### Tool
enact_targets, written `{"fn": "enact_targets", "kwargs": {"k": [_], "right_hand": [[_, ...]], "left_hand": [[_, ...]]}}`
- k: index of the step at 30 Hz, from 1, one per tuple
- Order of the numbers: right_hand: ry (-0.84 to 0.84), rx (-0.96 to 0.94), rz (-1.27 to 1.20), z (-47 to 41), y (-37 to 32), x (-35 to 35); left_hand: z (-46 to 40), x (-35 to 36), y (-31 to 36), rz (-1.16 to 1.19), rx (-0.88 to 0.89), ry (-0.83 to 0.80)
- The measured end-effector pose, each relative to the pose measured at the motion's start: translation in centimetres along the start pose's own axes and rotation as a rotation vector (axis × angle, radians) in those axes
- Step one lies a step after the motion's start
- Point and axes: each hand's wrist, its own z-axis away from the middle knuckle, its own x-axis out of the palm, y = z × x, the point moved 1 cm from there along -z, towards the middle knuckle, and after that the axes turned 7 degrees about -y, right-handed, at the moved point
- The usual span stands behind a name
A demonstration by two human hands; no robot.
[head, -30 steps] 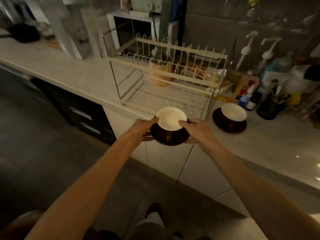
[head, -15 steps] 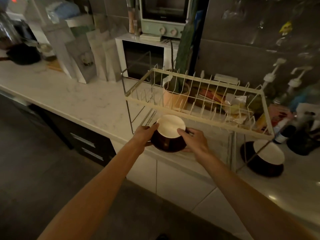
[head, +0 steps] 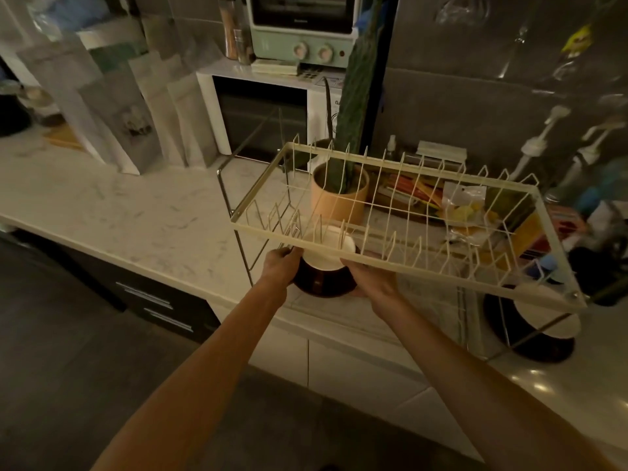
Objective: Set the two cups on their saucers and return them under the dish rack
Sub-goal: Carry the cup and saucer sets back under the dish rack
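A dark brown cup with a white inside [head: 327, 256] sits on its dark saucer [head: 323, 288], held between both hands. My left hand [head: 280, 266] grips the left side and my right hand [head: 372, 278] the right side. The set is at the counter's front edge, half under the front rail of the cream wire dish rack [head: 401, 266]. The second cup [head: 547, 317] stands on its dark saucer [head: 533, 351] on the counter to the right of the rack, seen partly through the rack's corner wires.
A potted plant in a peach pot [head: 339, 195] and packets stand behind the rack. A microwave [head: 261, 120] with a green toaster oven [head: 302, 28] on top is at the back. Pump bottles [head: 543, 141] crowd the right. The marble counter [head: 119, 205] extends left.
Both hands have carried the cup and saucer forward from in front of the counter to under the rack's front rail. The camera has come closer to the rack.
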Motion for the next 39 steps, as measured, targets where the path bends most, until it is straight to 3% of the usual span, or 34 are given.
{"fn": "enact_targets", "kwargs": {"k": [22,27,34,37,39], "right_hand": [[-0.028,-0.002,0.097,-0.4,-0.7,0.8],[-0.048,-0.018,0.203,0.3,-0.3,0.0],[-0.003,-0.154,0.578,3.4,-0.8,-2.8],[-0.058,-0.200,0.759,5.7,-0.9,-4.1],[-0.125,-0.197,0.869,7.2,-0.5,-5.2]], "left_hand": [[0.1,-0.3,0.4,-0.106,0.026,0.017],[1.5,-0.4,0.0,-0.330,0.102,0.059],[5.4,-0.1,0.0,-0.951,0.294,0.174],[7.4,1.1,-0.2,-1.229,0.379,0.142],[8.9,2.4,-0.3,-1.424,0.340,0.058]]}}
